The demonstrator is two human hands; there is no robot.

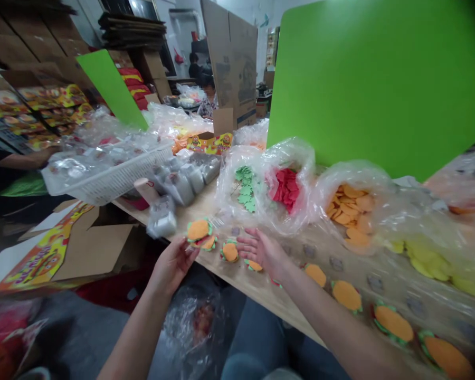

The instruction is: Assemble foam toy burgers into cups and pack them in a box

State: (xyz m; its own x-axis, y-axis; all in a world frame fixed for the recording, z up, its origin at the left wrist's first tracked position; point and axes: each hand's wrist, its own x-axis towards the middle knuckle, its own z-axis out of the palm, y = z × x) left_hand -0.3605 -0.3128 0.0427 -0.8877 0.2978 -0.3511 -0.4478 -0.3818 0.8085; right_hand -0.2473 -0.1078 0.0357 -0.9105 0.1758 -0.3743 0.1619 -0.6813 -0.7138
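My left hand [174, 264] reaches to the table edge, its fingertips on a small stack of orange-and-green foam burger pieces [200, 234]. My right hand [261, 249] lies open, palm up, fingers stretched toward the left hand, with more burger pieces [230, 252] beside and under it. A row of the same orange stacks [393, 323] runs along the table's near edge to the right. Behind them stand open plastic bags of green pieces [245, 187], red pieces [287, 187], orange discs [350, 211] and yellow pieces [431, 261].
A white plastic basket [114, 182] of wrapped items overhangs the table's left end. Small grey packets [186, 182] lie beside it. A big green sheet [380, 79] stands behind the bags. Cardboard boxes and printed cards fill the left; a person sits far back.
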